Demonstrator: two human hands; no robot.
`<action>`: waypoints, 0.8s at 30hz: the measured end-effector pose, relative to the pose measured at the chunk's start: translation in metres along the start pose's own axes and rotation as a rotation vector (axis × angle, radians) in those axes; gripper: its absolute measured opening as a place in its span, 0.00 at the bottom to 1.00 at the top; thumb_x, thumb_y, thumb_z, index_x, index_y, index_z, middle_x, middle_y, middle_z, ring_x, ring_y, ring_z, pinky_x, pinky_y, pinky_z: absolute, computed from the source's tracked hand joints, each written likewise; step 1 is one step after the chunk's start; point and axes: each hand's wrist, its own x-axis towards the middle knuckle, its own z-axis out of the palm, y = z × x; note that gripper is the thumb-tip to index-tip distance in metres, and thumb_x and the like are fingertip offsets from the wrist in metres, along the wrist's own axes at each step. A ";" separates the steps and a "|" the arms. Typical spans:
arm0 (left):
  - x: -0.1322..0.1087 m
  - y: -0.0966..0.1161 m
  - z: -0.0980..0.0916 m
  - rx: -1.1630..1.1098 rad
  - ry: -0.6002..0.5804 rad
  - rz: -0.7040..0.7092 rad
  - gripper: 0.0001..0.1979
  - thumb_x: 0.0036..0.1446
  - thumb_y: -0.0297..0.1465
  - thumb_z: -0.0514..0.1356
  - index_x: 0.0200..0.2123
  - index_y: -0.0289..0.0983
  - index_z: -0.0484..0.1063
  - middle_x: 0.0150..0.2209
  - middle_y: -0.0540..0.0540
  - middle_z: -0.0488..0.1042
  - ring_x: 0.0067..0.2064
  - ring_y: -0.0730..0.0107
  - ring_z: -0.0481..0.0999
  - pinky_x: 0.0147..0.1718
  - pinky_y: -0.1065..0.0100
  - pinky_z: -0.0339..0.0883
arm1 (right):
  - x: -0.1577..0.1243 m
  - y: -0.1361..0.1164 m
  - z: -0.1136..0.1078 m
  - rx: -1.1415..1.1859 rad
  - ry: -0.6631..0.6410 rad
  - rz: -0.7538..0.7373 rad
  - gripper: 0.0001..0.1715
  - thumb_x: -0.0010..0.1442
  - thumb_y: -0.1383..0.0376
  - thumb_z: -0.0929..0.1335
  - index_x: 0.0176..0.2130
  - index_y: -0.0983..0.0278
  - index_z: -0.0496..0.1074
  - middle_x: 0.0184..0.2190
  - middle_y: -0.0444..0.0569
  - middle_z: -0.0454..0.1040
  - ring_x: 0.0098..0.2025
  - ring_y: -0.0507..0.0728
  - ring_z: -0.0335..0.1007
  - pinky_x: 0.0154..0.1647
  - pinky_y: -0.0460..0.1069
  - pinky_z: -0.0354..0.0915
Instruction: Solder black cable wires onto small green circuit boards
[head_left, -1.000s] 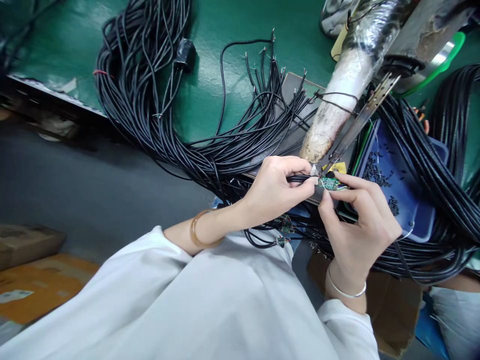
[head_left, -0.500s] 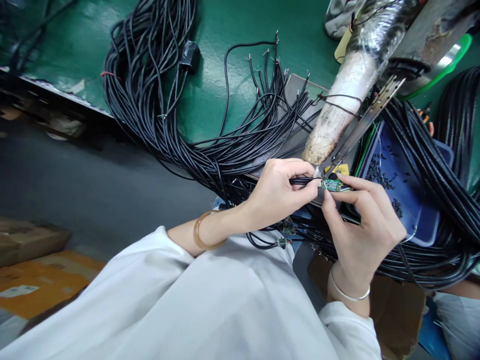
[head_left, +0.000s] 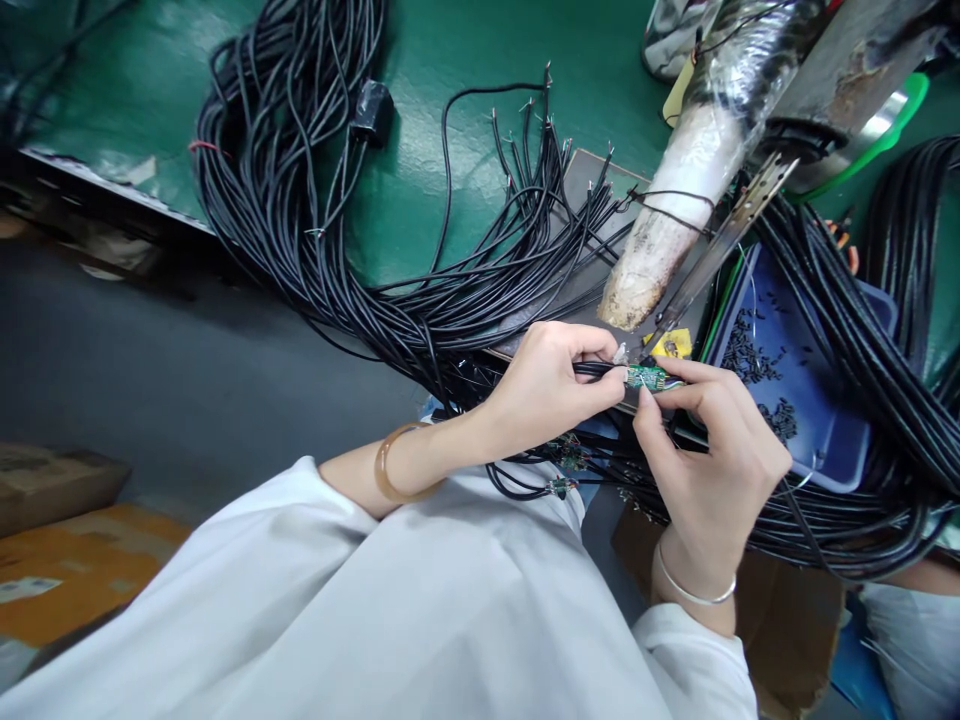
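My left hand (head_left: pixel 551 380) is closed on a black cable (head_left: pixel 592 368), pinched between thumb and fingers. At the cable's end is a small green circuit board (head_left: pixel 646 378) with thin wires on it. My right hand (head_left: pixel 716 435) pinches the board's right end and the wires there, with thumb and forefinger. Just above the board is the tip of a soldering iron (head_left: pixel 720 255), slanting down from the upper right; whether it touches the board I cannot tell. Behind it lies a yellow piece (head_left: pixel 673 344).
A large bundle of black cables (head_left: pixel 300 200) with stripped ends lies across the green table (head_left: pixel 435 60). A plastic-wrapped duct (head_left: pixel 667 220) reaches down above my hands. A blue tray (head_left: pixel 840 440) holds small black parts, with more cables (head_left: pixel 847 300) over it. Cardboard boxes (head_left: pixel 82 570) stand at lower left.
Both hands and the board sit slightly further left and lower in view, as does much of the scene. The grip of both hands stays the same.
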 end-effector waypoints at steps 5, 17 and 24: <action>0.001 -0.001 0.000 -0.108 -0.034 -0.044 0.05 0.52 0.25 0.61 0.24 0.32 0.73 0.23 0.52 0.67 0.27 0.78 0.63 0.25 0.76 0.58 | -0.002 -0.001 0.002 -0.028 0.048 -0.011 0.10 0.62 0.72 0.72 0.33 0.61 0.68 0.41 0.46 0.80 0.42 0.53 0.79 0.39 0.47 0.73; 0.012 -0.012 -0.006 -0.451 -0.235 -0.216 0.04 0.48 0.27 0.64 0.25 0.31 0.76 0.23 0.50 0.72 0.26 0.78 0.67 0.26 0.74 0.61 | -0.005 0.008 0.007 0.140 0.061 0.087 0.07 0.61 0.70 0.73 0.33 0.62 0.71 0.38 0.45 0.80 0.43 0.55 0.79 0.42 0.50 0.75; 0.008 -0.003 0.000 -0.079 -0.058 0.014 0.09 0.52 0.26 0.60 0.21 0.31 0.73 0.20 0.53 0.65 0.24 0.79 0.60 0.23 0.74 0.54 | -0.003 0.001 0.006 -0.104 0.064 -0.017 0.09 0.61 0.71 0.73 0.34 0.61 0.69 0.42 0.47 0.80 0.44 0.53 0.79 0.42 0.48 0.73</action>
